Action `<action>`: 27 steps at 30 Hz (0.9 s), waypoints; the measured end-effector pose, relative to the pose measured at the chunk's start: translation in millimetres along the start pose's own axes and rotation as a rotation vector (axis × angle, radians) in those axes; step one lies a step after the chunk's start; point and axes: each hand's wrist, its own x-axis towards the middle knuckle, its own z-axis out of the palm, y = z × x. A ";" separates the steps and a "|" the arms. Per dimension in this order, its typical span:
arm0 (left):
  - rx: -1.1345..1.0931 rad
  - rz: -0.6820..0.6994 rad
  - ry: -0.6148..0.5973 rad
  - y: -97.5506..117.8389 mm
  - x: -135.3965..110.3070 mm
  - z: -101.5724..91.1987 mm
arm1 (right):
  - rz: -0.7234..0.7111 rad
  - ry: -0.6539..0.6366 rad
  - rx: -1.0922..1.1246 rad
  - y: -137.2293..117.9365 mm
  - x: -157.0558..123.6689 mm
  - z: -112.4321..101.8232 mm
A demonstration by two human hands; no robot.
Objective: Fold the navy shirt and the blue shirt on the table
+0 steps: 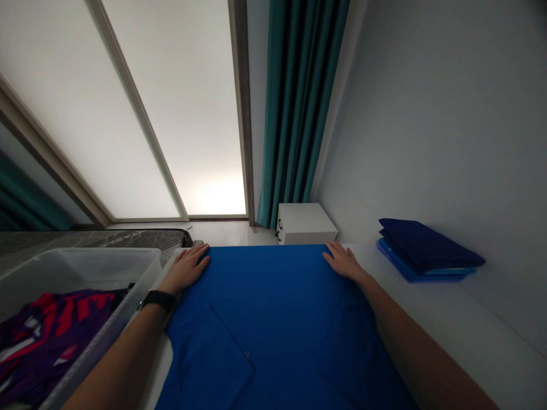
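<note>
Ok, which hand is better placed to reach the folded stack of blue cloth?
Right, probably. The right hand rests on the blue garment's far edge, nearest the folded stack, with only white surface between them. The left hand sits across the garment, beside the clear plastic bin.

In front of you, the garment (256, 319) lies on a long bench (448, 324). On your left, just beside it, you have a plastic bin (81, 270) with some clothing (51, 336) inside. On your right, on the same bench, is a folded stack (427, 250). Behind the bench stands a small cabinet (304, 225), and behind this hangs a curtain (294, 114).
</note>
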 end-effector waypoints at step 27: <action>-0.201 -0.180 0.107 1.1 10.5 -13.8 | -0.170 0.222 0.039 39.7 5.2 17.8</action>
